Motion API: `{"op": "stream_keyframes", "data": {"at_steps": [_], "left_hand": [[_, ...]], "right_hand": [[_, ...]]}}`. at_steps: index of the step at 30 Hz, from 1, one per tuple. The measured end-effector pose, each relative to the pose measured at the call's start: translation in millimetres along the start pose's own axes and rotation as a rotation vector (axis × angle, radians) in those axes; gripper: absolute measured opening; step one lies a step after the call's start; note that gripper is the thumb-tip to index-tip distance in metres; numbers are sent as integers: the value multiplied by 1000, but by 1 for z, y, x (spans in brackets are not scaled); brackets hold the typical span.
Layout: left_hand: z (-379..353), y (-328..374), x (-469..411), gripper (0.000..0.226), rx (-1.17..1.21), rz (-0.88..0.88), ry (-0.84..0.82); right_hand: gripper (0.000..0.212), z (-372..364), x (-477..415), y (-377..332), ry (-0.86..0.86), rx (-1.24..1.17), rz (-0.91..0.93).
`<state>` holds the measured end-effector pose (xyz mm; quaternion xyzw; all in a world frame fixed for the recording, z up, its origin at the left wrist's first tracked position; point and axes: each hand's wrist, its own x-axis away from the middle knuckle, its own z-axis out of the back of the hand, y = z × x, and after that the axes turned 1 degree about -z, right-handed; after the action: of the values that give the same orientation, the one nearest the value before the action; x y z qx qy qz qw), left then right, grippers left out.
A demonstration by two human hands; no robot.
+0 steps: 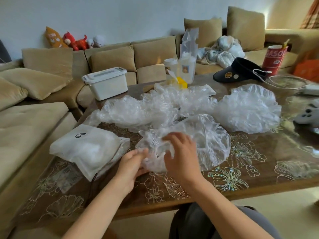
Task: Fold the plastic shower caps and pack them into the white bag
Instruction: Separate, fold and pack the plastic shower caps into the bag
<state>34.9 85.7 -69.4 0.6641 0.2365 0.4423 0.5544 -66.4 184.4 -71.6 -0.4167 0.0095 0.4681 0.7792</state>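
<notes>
Down low, the left hand point(133, 163) pinches the near edge of a clear shower cap point(210, 140), and the right hand point(181, 156) curls its fingers into the same crumpled plastic. Just left of them lies the white bag point(82, 149), bulging, on the flowered table point(259, 171). More loose caps point(248, 107) are heaped farther back, touching one another
</notes>
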Motion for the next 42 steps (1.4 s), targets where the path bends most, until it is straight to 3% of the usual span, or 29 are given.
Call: {"op": "stream_keyframes", "data": {"at_steps": [3, 5, 9, 12, 14, 16, 17, 18, 19, 21, 23, 26, 31, 35, 39, 40, 42], "left_hand": [[0, -6, -4, 16, -85, -31, 103], [7, -7, -6, 19, -118, -19, 124], [21, -10, -3, 24, -269, -44, 111], [35, -8, 2, 18, -451, -113, 31], [44, -7, 12, 20, -722, -223, 24], [49, -5, 22, 39, -1158, -541, 283], [46, -4, 27, 41, -1247, -748, 394], [40, -5, 31, 39, -1255, -888, 412], [33, -5, 34, 38, -1238, -922, 329], [17, -18, 29, 45, -1143, -791, 98], [8, -38, 17, 64, -1224, -624, -15], [9, -55, 3, 84, -1421, -511, -74], [21, -49, 4, 73, -1453, -484, -214], [37, -46, 5, 64, -1283, -671, -263], [47, -54, 18, 49, -1007, -1026, -114], [49, -58, 22, 47, -1031, -1082, -123], [53, -65, 28, 45, -1127, -1143, -155]], "right_hand": [[47, 0, -14, 32, -168, 381, -180], [49, -1, -20, 50, -281, 394, -233], [70, 5, -35, 78, -308, 474, -317], [66, 14, -44, 84, -175, 462, -363], [54, 18, -44, 74, 18, 425, -290], [34, 16, -39, 54, 246, 354, -165], [25, 13, -36, 44, 300, 293, -108], [24, 10, -33, 36, 276, 209, -65], [30, 5, -30, 31, 185, 137, -35], [48, -2, -28, 35, -77, 147, -45], [51, -3, -33, 49, -240, 220, -95], [40, -2, -39, 69, -298, 257, -106], [43, 3, -49, 96, -288, 419, -223], [37, 16, -53, 96, -94, 353, -286], [29, 28, -34, 46, 242, 345, -9], [27, 29, -25, 35, 217, 263, 103], [21, 33, -7, 15, -166, -27, 213]]}}
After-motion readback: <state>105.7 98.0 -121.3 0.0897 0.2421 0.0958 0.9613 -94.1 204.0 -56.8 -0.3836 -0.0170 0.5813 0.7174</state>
